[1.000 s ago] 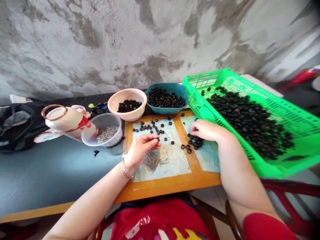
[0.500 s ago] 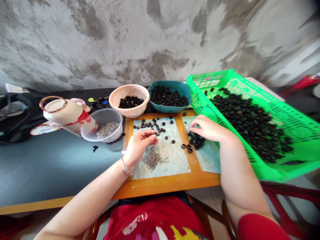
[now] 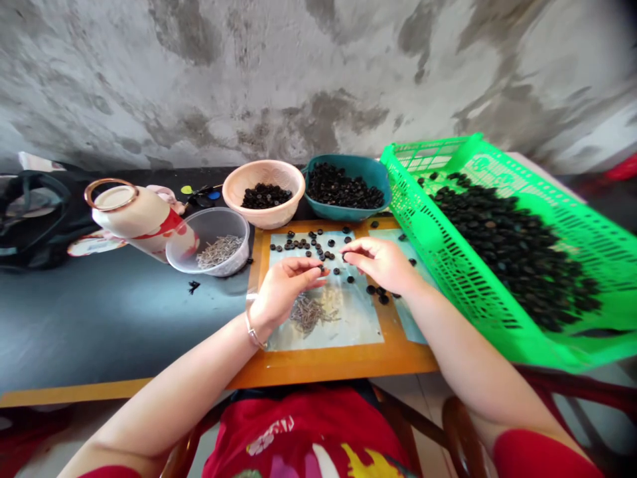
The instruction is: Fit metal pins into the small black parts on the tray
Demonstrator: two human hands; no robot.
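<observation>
Over the orange wooden board (image 3: 318, 366), the left hand (image 3: 283, 292) pinches a small black ring (image 3: 323, 270); the right hand (image 3: 383, 264) pinches another black ring (image 3: 344, 256) just beside it.

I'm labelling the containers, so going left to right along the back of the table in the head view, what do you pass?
Cream and red flask → clear tub of small pins → peach bowl → teal bowl → green basket.
</observation>
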